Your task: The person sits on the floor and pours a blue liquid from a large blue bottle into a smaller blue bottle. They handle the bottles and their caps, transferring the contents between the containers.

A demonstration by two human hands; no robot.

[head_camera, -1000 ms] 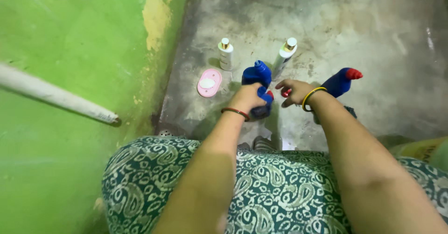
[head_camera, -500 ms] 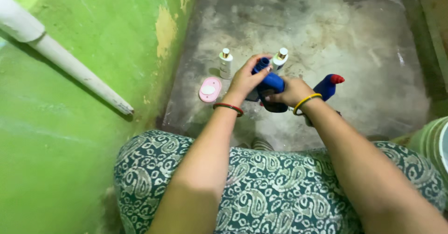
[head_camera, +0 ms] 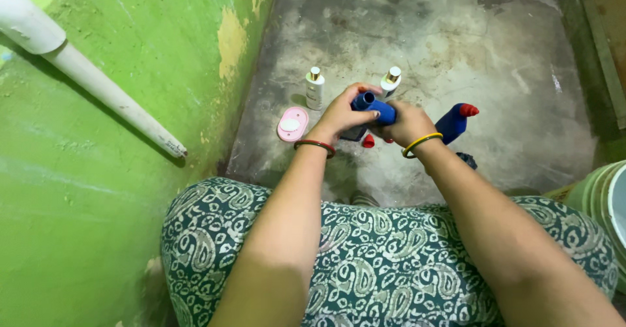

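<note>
My left hand (head_camera: 340,114) grips a blue bottle (head_camera: 362,101) with an open neck, just above the concrete floor (head_camera: 456,46). My right hand (head_camera: 407,122) holds a second blue bottle (head_camera: 385,112) tipped sideways against the first one's neck. A small red cap (head_camera: 368,141) lies on the floor right below both hands. Another blue bottle (head_camera: 453,122) with a red cap stands just right of my right wrist. I cannot tell whether anything is pouring.
Two white bottles (head_camera: 315,87) (head_camera: 390,81) with gold caps stand behind my hands. A pink soap dish (head_camera: 293,123) sits to the left, near the green wall (head_camera: 130,190). A white pipe (head_camera: 98,86) slants along that wall. A pale bucket (head_camera: 603,200) is at the right edge.
My left hand lifted its blue bottle from the floor and my right hand took hold of the other one. The two bottles came together, and a red cap now lies on the floor.
</note>
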